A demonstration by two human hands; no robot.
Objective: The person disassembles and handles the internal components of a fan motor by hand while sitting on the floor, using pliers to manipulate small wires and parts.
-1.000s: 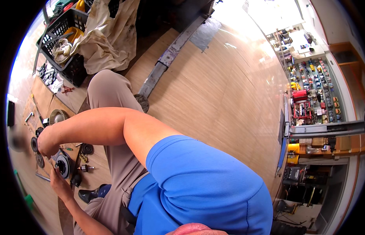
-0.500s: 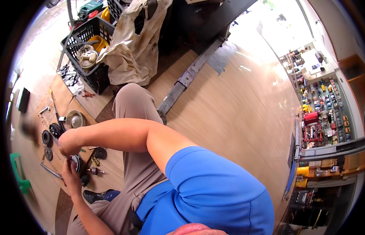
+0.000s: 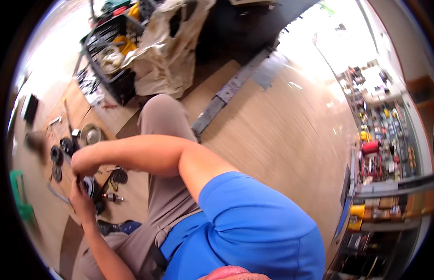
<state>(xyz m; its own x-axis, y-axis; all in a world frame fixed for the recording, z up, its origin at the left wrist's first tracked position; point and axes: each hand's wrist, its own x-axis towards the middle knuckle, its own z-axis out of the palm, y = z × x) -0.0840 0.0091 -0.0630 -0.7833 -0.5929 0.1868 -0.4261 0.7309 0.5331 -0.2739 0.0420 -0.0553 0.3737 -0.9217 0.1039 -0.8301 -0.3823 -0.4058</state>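
My left hand [image 3: 83, 204] is closed around a round part with a dark rim and pale middle [image 3: 90, 187], probably a motor piece. Just above it, my right hand [image 3: 85, 160] has its fingers curled down toward the left fingertips. Whatever is in the right fingers is hidden by the hand. Under and around both hands lies a brown board [image 3: 81, 106] with loose parts. Near the right hand are a pale fan wheel [image 3: 91, 134], black round parts [image 3: 56, 154] and a long thin tool [image 3: 67, 115]. A motor armature [image 3: 113, 197] lies to the right of my left hand.
A black crate [image 3: 123, 88] with yellow and white things stands beyond the board, a beige cloth [image 3: 163, 60] draped beside it. A metal bar [image 3: 221, 100] crosses the floor. At left is a green stool [image 3: 19, 196]; stocked shelves [image 3: 387, 140] stand far right.
The whole view has shifted slightly and blurred. My left hand has risen a little toward the right hand, still around the round part. My right hand stays curled just above it.
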